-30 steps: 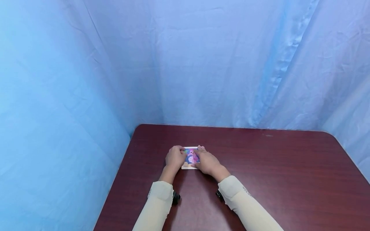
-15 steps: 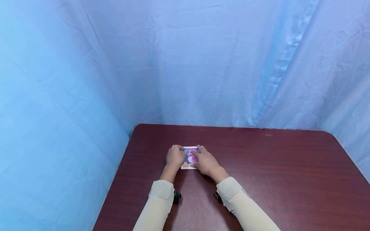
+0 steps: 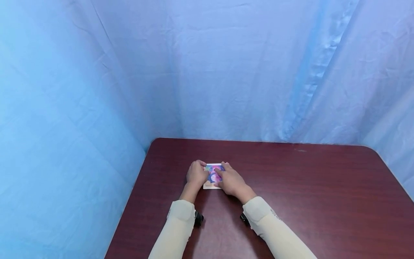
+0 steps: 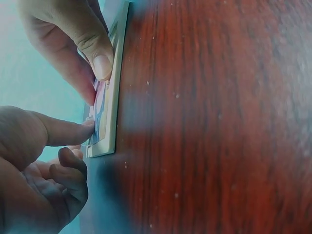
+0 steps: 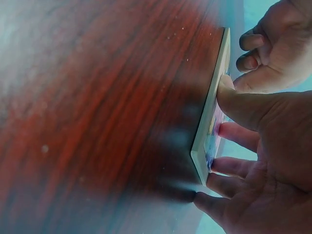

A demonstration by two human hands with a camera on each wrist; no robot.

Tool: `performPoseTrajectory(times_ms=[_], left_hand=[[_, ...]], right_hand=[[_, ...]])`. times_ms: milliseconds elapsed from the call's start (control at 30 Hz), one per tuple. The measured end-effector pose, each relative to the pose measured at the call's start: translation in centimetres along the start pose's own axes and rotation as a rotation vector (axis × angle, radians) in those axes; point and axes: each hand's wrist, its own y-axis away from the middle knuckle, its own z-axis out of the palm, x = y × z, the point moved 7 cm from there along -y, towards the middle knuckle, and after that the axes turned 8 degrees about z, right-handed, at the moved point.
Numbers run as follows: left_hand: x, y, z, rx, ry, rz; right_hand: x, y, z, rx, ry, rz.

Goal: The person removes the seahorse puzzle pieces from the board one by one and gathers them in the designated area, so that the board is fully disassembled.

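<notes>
No readable text; marks (image 3: 275, 214) on right sleeve cuff (image 3: 260, 209) too small.

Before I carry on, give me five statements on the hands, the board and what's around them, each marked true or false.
1. The picture board lies flat on the table. True.
2. Only one hand is at the board. False: the left hand and right hand both are.
3. The right thumb rests on the board. True.
4. The sleeves are black. False: they are pale.
5. A blue curtain hangs behind the table. True.
</notes>
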Motion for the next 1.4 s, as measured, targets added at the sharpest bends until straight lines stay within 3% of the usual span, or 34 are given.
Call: performPoseTrajectory(times_ms=[333, 733, 1400], left_hand=[[0.0, -0.2, 0.2, 0.011, 0.027, 0.076], [-1.3, -0.8, -0.4, 0.039, 0.161, 0.036], [-6.2, -0.6, -6.5, 0.011, 0.137, -0.085]], right_hand=[[0.0, 0.1, -0.2, -0.009, -0.003, 0.008], [0.2, -0.1, -0.1, -0.018, -0.042, 0.028], [-0.1, 0.4, -0.4, -0.019, -0.059, 0.029]])
